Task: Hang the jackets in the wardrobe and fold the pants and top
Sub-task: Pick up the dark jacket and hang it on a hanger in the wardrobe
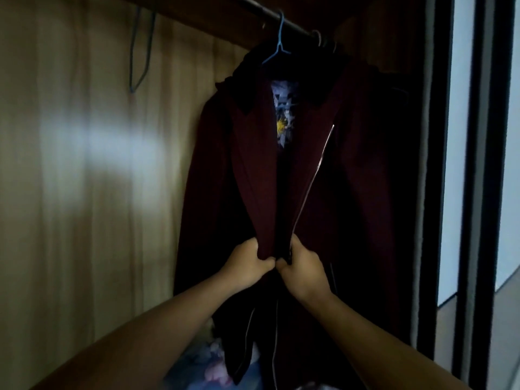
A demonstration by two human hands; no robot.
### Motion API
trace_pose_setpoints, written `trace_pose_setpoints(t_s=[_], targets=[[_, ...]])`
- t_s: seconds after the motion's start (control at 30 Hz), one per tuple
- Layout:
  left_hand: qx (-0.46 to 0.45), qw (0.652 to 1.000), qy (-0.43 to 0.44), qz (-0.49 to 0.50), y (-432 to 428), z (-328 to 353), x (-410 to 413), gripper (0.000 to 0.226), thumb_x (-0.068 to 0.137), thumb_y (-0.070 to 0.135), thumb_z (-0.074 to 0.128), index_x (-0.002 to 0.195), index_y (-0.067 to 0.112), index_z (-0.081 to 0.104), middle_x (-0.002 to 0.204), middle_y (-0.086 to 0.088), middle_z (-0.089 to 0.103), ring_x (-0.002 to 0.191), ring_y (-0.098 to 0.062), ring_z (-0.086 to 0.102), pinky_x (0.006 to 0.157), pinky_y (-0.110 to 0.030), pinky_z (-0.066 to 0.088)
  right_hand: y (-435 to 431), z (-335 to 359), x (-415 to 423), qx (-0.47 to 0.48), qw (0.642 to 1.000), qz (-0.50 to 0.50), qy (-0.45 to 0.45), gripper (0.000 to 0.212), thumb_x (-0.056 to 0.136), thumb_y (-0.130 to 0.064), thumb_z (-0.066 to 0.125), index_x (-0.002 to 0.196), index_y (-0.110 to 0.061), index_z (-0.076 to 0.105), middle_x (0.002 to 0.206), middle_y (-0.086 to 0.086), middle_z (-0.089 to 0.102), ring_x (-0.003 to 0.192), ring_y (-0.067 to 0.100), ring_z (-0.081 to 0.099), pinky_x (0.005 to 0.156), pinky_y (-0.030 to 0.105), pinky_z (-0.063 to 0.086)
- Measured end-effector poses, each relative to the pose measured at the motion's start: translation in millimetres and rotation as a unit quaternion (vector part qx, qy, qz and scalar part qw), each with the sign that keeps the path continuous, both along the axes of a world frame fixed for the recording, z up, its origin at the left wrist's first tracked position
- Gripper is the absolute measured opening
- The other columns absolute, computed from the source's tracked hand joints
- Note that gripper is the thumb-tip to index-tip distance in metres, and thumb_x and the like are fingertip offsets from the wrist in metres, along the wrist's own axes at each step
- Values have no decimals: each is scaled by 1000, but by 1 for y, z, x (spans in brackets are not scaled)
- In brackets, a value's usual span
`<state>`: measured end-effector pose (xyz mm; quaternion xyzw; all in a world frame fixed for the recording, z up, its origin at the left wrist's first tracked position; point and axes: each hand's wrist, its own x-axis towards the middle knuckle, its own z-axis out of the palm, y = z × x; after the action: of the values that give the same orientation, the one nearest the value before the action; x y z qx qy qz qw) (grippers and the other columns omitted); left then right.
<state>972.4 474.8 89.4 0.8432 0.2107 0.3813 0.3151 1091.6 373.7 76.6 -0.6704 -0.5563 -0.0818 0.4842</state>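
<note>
A dark maroon jacket (253,170) with a black collar hangs on a blue hanger (277,49) from the wardrobe rail (270,14). A patterned lining shows at its neck. My left hand (249,260) grips the left front edge of the jacket at waist height. My right hand (302,267) grips the right front edge with its pale piping, right beside the left hand. The two edges are held together between my hands. The jacket's lower part hangs dark below my wrists.
The wooden wardrobe wall (84,164) stands on the left, with an empty blue hanger (140,52) against it. More dark clothes (374,136) hang to the right of the jacket. A dark door frame (439,164) borders the right. Patterned fabric (202,364) lies at the bottom.
</note>
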Motion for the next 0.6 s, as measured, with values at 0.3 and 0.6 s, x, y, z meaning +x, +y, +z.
trace_pose_setpoints(t_s=[0.3,0.6], targets=[[18,997,63,45,13,-74,-10,24,94,23,67,117,15,65,102,3,71,92,-11,67,77,-16,50,4,-77,3,-156,983,-41,83,40,91,-25,62,130,-20,53,110,4,71,90,22,70,81,42,61],[13,906,421,30,-4,-132,-63,44,95,40,59,98,0,75,99,-17,74,95,-26,69,77,-27,45,-22,-99,-12,-426,897,-27,-116,51,88,-58,54,120,-21,69,125,9,68,114,33,65,94,40,53]])
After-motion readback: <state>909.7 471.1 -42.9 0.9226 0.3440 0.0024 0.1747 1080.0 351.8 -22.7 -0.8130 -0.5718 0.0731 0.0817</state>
